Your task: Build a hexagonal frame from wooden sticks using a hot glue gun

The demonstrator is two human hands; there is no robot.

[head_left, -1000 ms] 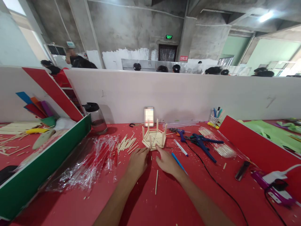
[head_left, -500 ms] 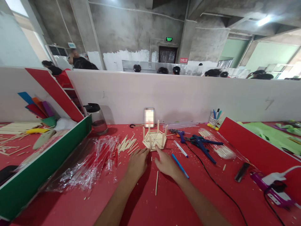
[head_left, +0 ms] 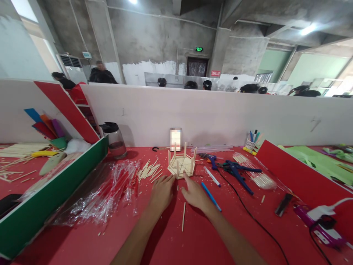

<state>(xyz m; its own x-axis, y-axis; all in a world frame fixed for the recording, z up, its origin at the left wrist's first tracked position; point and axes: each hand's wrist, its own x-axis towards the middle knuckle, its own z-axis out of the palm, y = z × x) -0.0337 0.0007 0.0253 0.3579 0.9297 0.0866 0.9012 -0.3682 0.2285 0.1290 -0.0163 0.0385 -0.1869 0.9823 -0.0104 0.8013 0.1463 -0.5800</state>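
Note:
A hexagonal frame of wooden sticks (head_left: 180, 163), with short posts standing at its corners, rests on the red table in front of me. My left hand (head_left: 162, 189) lies low at its front left corner, fingertips at the edge and not wrapped around it. With the index finger stretched to the front edge and the thumb apart, my right hand (head_left: 194, 191) touches the frame from the near side. A loose stick (head_left: 183, 217) lies between my forearms. Left of the frame is a pile of short sticks (head_left: 149, 170).
At right lie a glue gun (head_left: 211, 160), blue cutters (head_left: 238, 173), a white pen (head_left: 212, 176), a blue pen (head_left: 211, 197) and bagged sticks (head_left: 255, 171). Plastic bags (head_left: 102, 195), a jug (head_left: 114, 141) and a green divider (head_left: 57, 187) stand left. A phone (head_left: 175, 139) leans behind.
The camera view has shifted slightly. Both hands stay at the frame's front edge with little visible movement. A person in the background at left has changed posture.

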